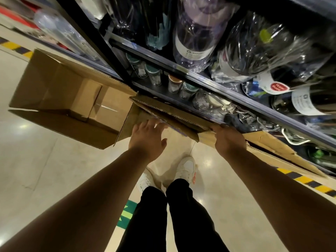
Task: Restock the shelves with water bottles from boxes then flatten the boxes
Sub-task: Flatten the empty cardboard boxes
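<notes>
Item: flattened brown corrugated cardboard box (169, 113), collapsed to a slab and stood on edge against the foot of the black metal shelves (236, 99), apparently to leave the aisle free. Right hand (229, 140): fingers curled over the slab's upper edge, gripping it, seemingly to steady it. Left hand (148, 132): fingers straight and spread, tips at a loose flap of the same slab, holding nothing; probably placed to press that flap flat. Item: open brown cardboard carton (63, 99), on the pale glossy floor (36, 170) just left of the slab, flaps splayed and taped bottom bare, so judged emptied and awaiting flattening. Item: water bottles in clear plastic bags (196, 33), lying packed on the upper shelf levels. Item: small glass jars with teal lids (154, 73), on the level below. Item: further cardboard sheet (276, 150), leaning at the right. Stage judged: restocking largely done, flattening in hand.
</notes>
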